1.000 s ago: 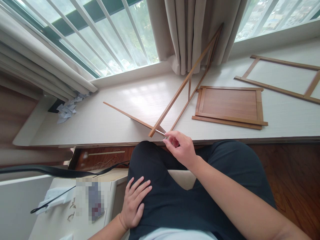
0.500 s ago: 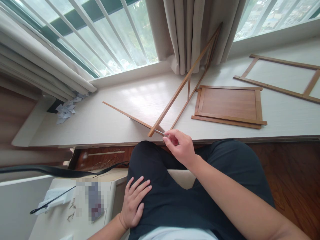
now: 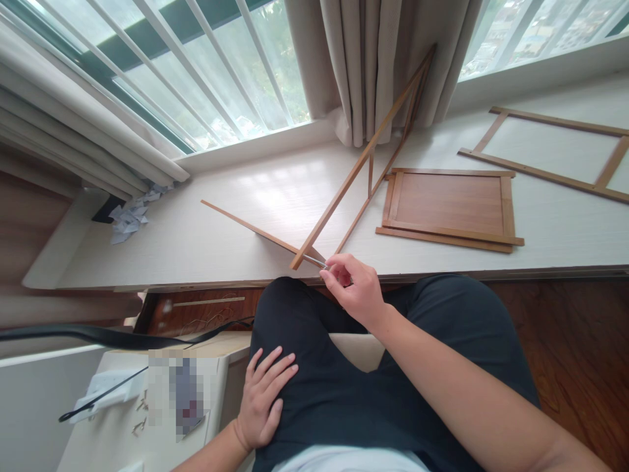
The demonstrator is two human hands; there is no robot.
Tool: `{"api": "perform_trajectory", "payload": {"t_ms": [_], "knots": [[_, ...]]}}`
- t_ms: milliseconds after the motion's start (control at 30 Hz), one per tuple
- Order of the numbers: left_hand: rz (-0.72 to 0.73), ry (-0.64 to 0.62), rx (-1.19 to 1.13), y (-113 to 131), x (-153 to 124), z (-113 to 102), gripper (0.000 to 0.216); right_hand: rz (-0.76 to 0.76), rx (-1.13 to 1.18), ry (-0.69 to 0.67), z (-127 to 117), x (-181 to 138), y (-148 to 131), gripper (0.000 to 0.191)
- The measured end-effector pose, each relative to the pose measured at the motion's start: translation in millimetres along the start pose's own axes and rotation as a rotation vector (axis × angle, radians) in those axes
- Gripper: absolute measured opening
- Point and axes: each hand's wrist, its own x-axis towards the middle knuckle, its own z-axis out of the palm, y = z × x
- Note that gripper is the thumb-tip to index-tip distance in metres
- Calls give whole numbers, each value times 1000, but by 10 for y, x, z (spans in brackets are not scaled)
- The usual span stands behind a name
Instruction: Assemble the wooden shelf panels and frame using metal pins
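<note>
At centre, our right hand pinches what looks like a hex key at the wooden frame's near end over the white ledge, our left hand slack on our thigh at seven, a pixelated item at eight illegible, curtains at twelve.

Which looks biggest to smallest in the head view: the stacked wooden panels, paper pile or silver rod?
1. Stacked wooden panels
2. Paper pile
3. Silver rod, by the part showing outside the right hand

Right fingers pinching metal rod, wooden frame
</note>
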Motion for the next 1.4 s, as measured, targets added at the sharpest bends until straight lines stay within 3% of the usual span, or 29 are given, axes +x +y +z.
{"api": "perform_trajectory", "payload": {"t_ms": [400,1033,1400], "knots": [[-10,6,-10,-2,-19,13,53,2,21,18,-8,25,-26,12],[-2,14,-9,16,11,3,52,230,163,14,-11,65,-129,20],[7,19,-18,-4,-9,19,54,447,370,21,36,65,-152,28]]}}
